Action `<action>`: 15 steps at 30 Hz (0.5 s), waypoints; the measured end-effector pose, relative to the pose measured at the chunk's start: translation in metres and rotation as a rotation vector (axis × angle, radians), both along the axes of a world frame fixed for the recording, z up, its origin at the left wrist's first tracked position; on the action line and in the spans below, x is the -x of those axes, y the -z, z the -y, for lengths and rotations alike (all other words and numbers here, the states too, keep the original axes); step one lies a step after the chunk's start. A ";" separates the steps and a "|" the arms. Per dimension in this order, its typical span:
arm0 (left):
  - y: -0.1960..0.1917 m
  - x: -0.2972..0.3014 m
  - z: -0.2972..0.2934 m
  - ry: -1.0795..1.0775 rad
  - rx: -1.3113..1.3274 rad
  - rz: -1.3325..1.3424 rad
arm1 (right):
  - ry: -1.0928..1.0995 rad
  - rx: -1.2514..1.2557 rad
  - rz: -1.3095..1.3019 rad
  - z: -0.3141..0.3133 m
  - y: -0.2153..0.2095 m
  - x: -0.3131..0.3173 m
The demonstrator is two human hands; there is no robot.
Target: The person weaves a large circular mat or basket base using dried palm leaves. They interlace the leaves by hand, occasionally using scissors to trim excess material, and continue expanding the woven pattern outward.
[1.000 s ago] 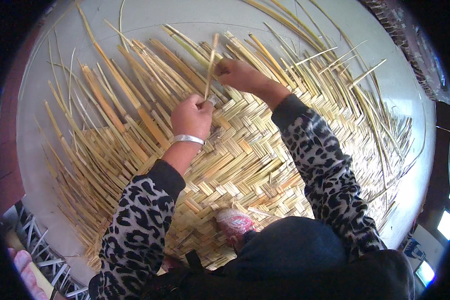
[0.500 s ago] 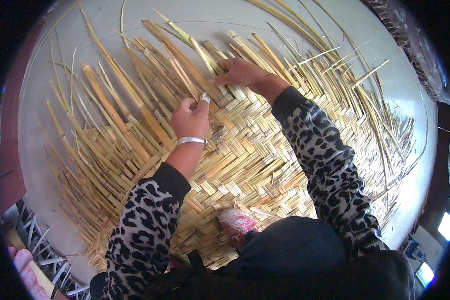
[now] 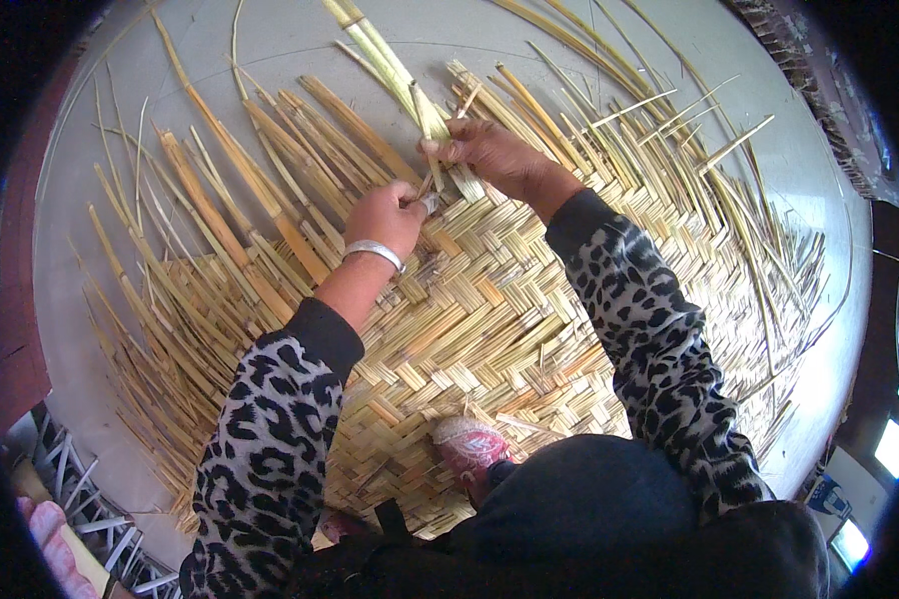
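We see both hands working close together at the far edge of a woven mat (image 3: 489, 309), which lies on the grey floor (image 3: 280, 35) beneath us; our left hand (image 3: 382, 218) is curled nearly closed, its thumb and finger pinching a narrow strip (image 3: 427, 184) near the edge of the weave; a white wrap (image 3: 430, 202) covers the tip of one digit, and a pale bracelet (image 3: 375, 253) circles the wrist; our right hand (image 3: 494, 155) is just beside it, on the farther side, with thumb and fingers drawn together on a pale green strip (image 3: 425, 115); the palm faces down, so we cannot tell how the hidden fingers lie; wider green stalks (image 3: 375, 42) run up from there past the mat's edge.

Loose tan strips (image 3: 205, 195) fan out from the weave on the left, and thinner ones (image 3: 669, 150) spread over the right side; a red and white shoe (image 3: 467, 446) rests on the near part of the mat; both our sleeves (image 3: 270, 429) are spotted black and grey with dark cuffs; a fringed cloth (image 3: 834, 100) hangs at the upper right.
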State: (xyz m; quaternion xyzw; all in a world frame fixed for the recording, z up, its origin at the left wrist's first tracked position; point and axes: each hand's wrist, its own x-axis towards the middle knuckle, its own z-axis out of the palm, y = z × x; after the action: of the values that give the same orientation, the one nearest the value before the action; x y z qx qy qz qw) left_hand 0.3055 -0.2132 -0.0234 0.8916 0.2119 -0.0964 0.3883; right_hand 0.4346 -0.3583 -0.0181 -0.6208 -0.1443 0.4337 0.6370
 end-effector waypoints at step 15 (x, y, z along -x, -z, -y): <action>-0.018 -0.018 0.014 -0.068 -0.072 0.209 | 0.254 0.084 0.231 0.000 0.037 -0.011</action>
State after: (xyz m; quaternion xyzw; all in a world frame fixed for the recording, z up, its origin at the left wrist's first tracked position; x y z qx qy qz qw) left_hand 0.3230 -0.2269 -0.0050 0.9025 0.2035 0.0178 0.3792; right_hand 0.4458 -0.3587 -0.0547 -0.7058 -0.1188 0.2812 0.6393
